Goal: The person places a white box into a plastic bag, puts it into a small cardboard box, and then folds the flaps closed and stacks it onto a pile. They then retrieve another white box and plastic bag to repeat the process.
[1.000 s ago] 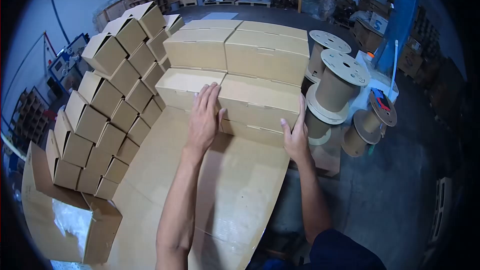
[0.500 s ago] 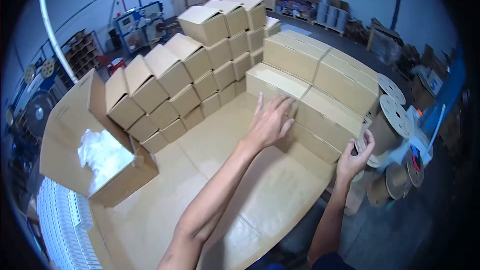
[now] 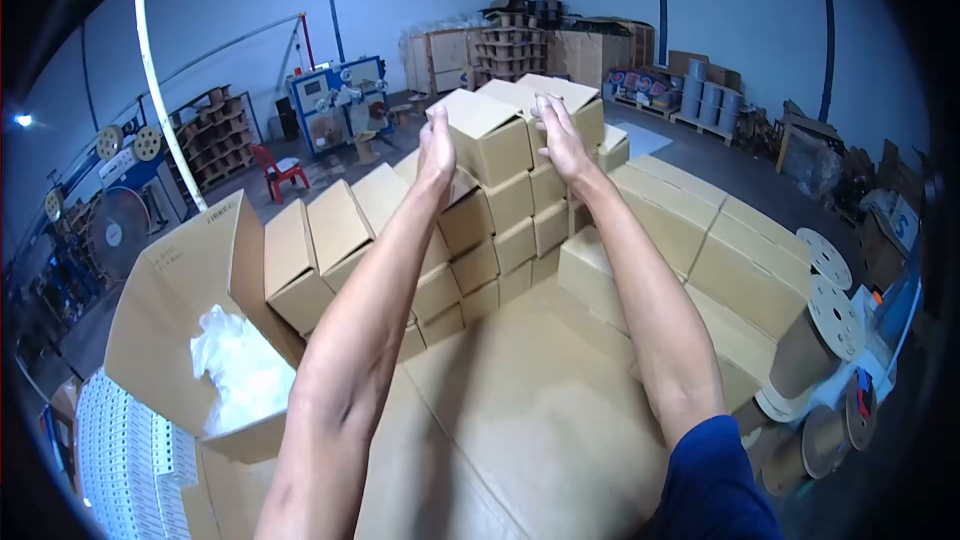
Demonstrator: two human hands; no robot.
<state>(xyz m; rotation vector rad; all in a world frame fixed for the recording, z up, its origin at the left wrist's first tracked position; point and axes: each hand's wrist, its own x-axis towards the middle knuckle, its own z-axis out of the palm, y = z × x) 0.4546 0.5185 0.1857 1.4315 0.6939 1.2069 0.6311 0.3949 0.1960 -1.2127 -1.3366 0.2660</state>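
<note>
Bare forearms, dk blue sleeve (image 3: 715,470).

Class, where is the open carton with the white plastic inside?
In the head view, the open carton sits lower left, beside the stack of small boxes, left of the left arm.

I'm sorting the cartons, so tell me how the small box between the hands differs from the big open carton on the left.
The small box is closed, the open carton gapes with white plastic inside. The small box tops a stack with both hands, left hand and right hand, on it; the open carton stands apart, untouched and far larger. Both are plain brown cardboard.
</note>
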